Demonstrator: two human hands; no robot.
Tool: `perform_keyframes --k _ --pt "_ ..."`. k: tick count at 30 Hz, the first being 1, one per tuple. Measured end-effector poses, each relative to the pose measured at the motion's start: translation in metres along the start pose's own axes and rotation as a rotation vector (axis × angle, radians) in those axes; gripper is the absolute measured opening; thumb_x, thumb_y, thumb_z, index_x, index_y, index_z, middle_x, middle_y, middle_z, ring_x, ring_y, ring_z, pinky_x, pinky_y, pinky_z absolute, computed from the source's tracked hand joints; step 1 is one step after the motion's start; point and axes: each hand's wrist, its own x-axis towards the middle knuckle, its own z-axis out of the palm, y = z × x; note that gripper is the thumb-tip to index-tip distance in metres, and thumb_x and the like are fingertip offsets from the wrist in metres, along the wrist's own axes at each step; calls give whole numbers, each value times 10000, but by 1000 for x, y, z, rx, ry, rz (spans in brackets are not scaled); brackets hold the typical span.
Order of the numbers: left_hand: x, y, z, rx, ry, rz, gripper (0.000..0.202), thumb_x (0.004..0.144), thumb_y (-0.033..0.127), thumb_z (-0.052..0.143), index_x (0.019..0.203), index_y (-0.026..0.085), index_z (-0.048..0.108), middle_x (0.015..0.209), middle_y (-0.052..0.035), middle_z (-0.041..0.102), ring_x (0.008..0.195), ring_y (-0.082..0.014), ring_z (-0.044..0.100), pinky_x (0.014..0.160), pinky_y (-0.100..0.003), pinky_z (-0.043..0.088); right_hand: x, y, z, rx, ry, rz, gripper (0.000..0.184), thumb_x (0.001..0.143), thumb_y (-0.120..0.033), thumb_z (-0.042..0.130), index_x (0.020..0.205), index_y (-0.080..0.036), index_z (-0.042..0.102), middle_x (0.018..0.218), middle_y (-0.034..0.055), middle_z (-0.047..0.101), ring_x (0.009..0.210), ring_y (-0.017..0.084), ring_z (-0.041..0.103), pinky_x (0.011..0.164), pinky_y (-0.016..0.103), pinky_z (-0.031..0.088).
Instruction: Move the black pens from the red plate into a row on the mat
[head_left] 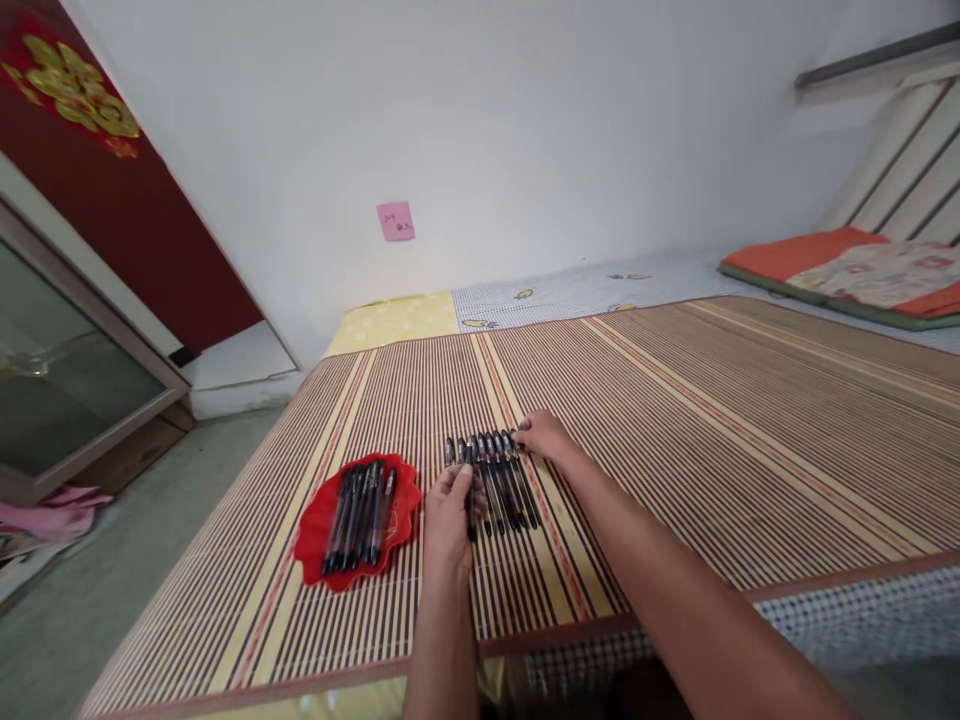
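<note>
Several black capped pens (501, 485) lie side by side in a row on a striped bamboo mat (645, 480), caps toward the wall. My left hand (448, 500) is closed at the row's left side, its thumb against a dark pen (471, 500); it hides the lower parts of the leftmost pens. At the row's far right, my right hand (544, 437) pinches the cap end of a pen, and its fingers partly cover that end. Left of my left hand, a red scalloped plate (313, 520) holds several more black pens (360, 515).
The mat covers a bed against a white wall with a pink note (395, 221). A folded orange and floral quilt (847, 268) lies at the back right, near a slatted white headboard (915, 160). A glass-paned door (67, 370) stands left, above grey floor.
</note>
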Motion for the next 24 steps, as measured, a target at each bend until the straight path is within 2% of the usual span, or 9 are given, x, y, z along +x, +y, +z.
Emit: perform_keyframes --k 7,12,15,18,20,24 --pt "2 -4 -1 23 -4 0 455 570 479 856 767 163 595 581 56 594 443 -61 501 444 -174 377 -5 -3 -1 41 27 -9 191 717 -206 726 559 -161 628 555 24 613 567 140 583 553 238 342" --pt "3 -5 -3 31 -1 7 451 579 492 847 771 167 599 588 55 594 454 -68 511 459 -182 384 -14 -3 -8 168 26 6 263 749 -158 669 505 -167 571 530 28 604 551 145 596 549 236 379" --pt "3 -6 -4 30 -19 16 434 599 485 842 773 167 602 591 56 590 460 -64 501 461 -177 372 -35 -10 -18 273 37 8 183 810 -184 607 629 -164 628 637 41 666 593 150 636 563 237 436" --pt "2 -8 -3 57 -46 34 411 621 461 841 800 162 622 608 60 577 479 -62 496 473 -176 376 -69 -21 -28 571 -8 -62 169 869 -299 573 821 -177 680 767 47 703 658 153 662 571 247 485" --pt "0 -9 -1 82 -72 57 383 639 425 838 828 158 639 639 54 586 512 -64 505 501 -178 391 -93 -29 -31 779 -67 -130 218 839 -392 636 865 -183 694 785 49 700 686 161 662 582 258 499" --pt "-6 -9 5 158 -110 111 312 667 350 821 845 165 645 721 29 634 607 -86 542 582 -194 422 -120 -36 -26 881 -102 -135 319 770 -474 724 896 -181 712 812 49 691 701 160 650 584 263 489"
